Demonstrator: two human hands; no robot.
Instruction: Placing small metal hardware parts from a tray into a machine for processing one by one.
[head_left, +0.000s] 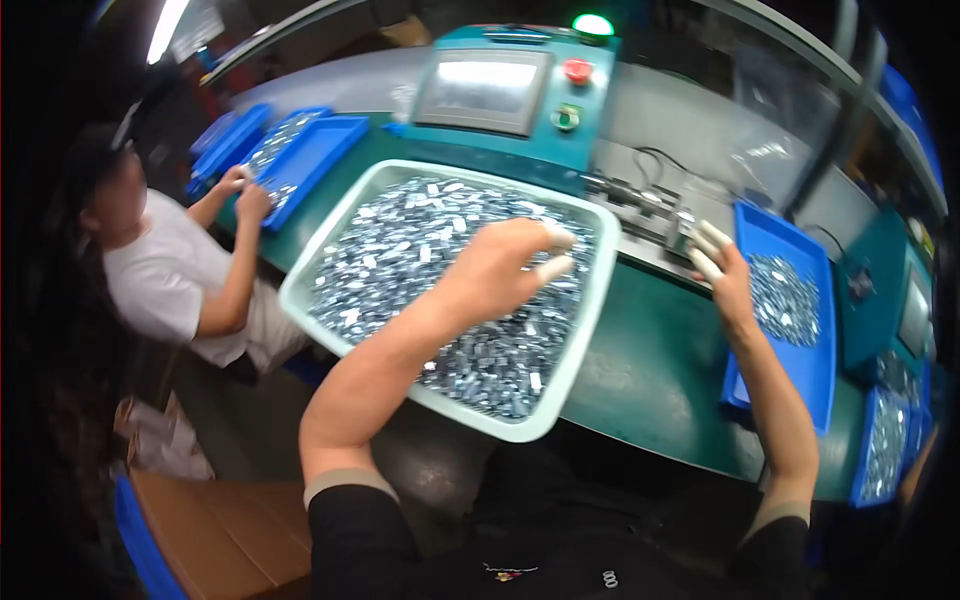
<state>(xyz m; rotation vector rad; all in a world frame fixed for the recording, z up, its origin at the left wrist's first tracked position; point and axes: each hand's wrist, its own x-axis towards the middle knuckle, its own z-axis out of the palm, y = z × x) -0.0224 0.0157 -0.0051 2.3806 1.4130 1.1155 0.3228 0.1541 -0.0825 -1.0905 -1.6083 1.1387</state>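
Observation:
My left hand point(497, 268) hovers over a large pale tub point(580, 345) filled with several small shiny metal parts point(400, 255). Its fingertips wear pale finger cots and are pinched together near the tub's far right side; whether a part sits between them I cannot tell. My right hand point(722, 272) reaches to the edge of a metal fixture point(650, 205) on the machine, its cot-covered fingers held close together beside a blue tray point(805, 365) holding a pile of the same parts point(785, 300).
A teal machine with a grey screen point(485, 90), a red button point(577, 70) and a green lamp point(592, 24) stands behind the tub. A co-worker in a white shirt point(160, 280) handles parts in blue trays point(300, 160) at the left. More blue trays point(885, 445) sit at the right.

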